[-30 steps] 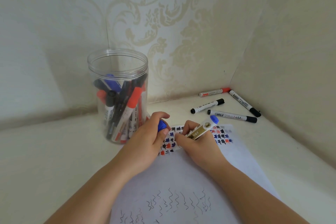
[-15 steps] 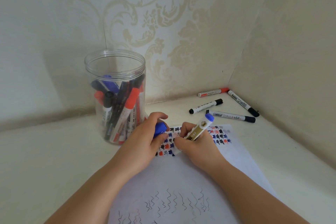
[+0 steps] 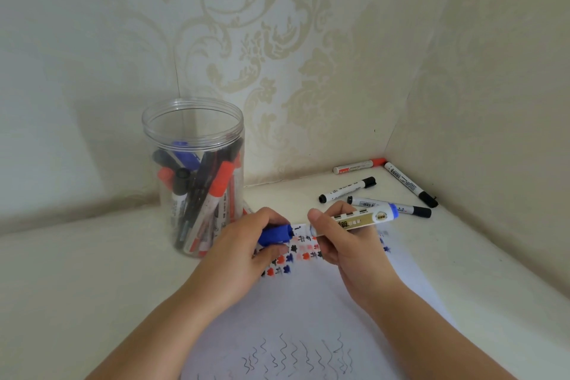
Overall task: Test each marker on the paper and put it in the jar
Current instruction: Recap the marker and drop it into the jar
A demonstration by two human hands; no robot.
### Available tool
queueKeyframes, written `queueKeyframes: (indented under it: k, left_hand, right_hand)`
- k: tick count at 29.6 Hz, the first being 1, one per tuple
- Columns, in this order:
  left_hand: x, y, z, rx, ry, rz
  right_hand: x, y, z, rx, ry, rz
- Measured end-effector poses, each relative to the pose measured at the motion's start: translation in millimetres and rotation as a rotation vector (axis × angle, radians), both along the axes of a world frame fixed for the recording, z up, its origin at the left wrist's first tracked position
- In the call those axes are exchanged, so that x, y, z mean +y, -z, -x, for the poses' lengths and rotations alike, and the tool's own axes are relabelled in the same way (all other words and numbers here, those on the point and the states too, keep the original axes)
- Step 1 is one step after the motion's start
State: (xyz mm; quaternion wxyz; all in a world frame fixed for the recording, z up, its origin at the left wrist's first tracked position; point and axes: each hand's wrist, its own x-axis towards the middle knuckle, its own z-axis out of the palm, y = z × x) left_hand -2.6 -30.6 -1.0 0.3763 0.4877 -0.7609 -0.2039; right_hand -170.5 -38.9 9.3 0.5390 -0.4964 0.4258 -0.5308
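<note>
Blue cap [image 3: 275, 234] pinched in the left hand [image 3: 246, 251] faces the marker [image 3: 354, 220], gripped level by the right hand [image 3: 345, 244], nib toward it.

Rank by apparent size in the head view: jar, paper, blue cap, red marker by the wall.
1. paper
2. jar
3. red marker, blue cap: unsure. The marker looks longer, but it lies farther off and the left hand hides part of the cap.
</note>
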Motion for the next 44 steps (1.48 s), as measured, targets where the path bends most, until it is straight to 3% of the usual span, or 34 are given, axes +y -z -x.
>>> queueKeyframes:
  k: [7,10,14,18,32,38,41,44]
  left_hand:
    - [0.6,2.7,1.3,-0.023,0.079,0.027]
    - [1.2,3.1,1.8,-0.071,0.080,0.042]
    - [6.4,1.7,4.5,-0.109,0.083,0.036]
    - [10.5,-1.1,6.8,-0.173,0.105,0.084]
    - [18.8,1.1,20.0,-0.242,0.086,0.081]
    - [22.0,-16.8,18.9,0.029,0.038,0.083]
    - [24.7,-37.6,6.9,0.193,-0.043,0.189]
    - [30.2,-65.6,-18.4,0.331,-0.161,0.391]
  right_hand:
    - [2.9,0.2,-2.3,0.110,-0.128,-0.030]
    - [4.8,-4.9,0.6,0.054,-0.066,-0.095]
    - [4.6,-3.3,-0.7,0.226,0.055,-0.212]
    - [4.5,-3.2,-3.6,0.053,0.079,-0.300]
    - [12.4,1.4,-8.3,-0.063,0.115,-0.292]
    - [10.6,-19.5,9.6,0.044,-0.001,-0.266]
    - [5.6,-34.9,24.6,-0.084,0.058,-0.182]
    - [-1.7,-45.3,37.3,-0.072,0.156,-0.148]
